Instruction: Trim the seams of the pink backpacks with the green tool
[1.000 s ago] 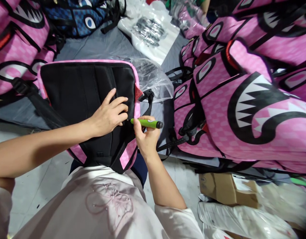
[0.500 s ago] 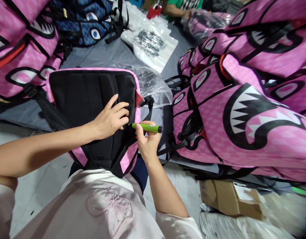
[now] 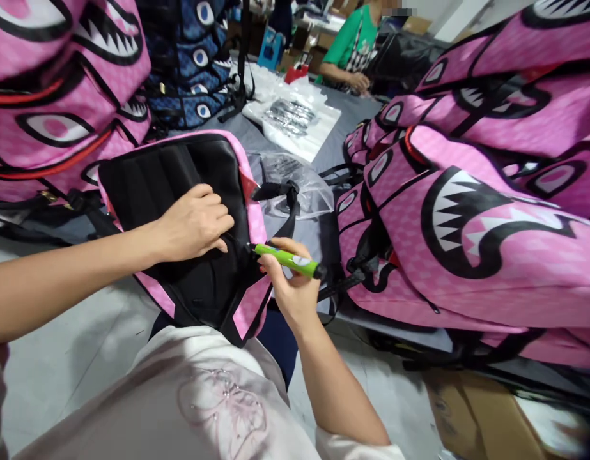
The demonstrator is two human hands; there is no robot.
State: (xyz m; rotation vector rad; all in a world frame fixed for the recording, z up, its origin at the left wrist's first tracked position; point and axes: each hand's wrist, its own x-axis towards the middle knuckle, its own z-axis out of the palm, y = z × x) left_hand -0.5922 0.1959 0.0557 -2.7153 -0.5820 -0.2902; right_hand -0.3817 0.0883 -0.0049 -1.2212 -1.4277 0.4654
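Note:
A pink-edged backpack [image 3: 179, 172] leans against my lap, its black padded back panel facing up at me. Over the middle of that panel is my left hand [image 3: 195, 223], with fingers curled closed; whatever they pinch is hidden. My right hand [image 3: 295, 281] grips a green marker-like pen [image 3: 287, 257] at the backpack's right edge. The pen's thin tip points left toward the black panel, near my left thumb; I cannot tell whether it touches the fabric. A black shoulder strap [image 3: 291, 198] hangs by the bag's right side.
Pink shark-mouth backpacks are piled at the right [image 3: 467, 236] and left [image 3: 55, 128]. Blue backpacks [image 3: 194, 96] are stacked behind. Clear plastic bags [image 3: 304, 191] and white packaging [image 3: 318, 134] lie on the grey table. Across it stands a person in green [image 3: 347, 45]. A cardboard box [image 3: 486, 409] sits below.
My left hand's fingers went from spread to curled, and the hand moved slightly left. The backpack has tilted. The green pen stays in my right hand, angled more downward to the right; the view has lifted.

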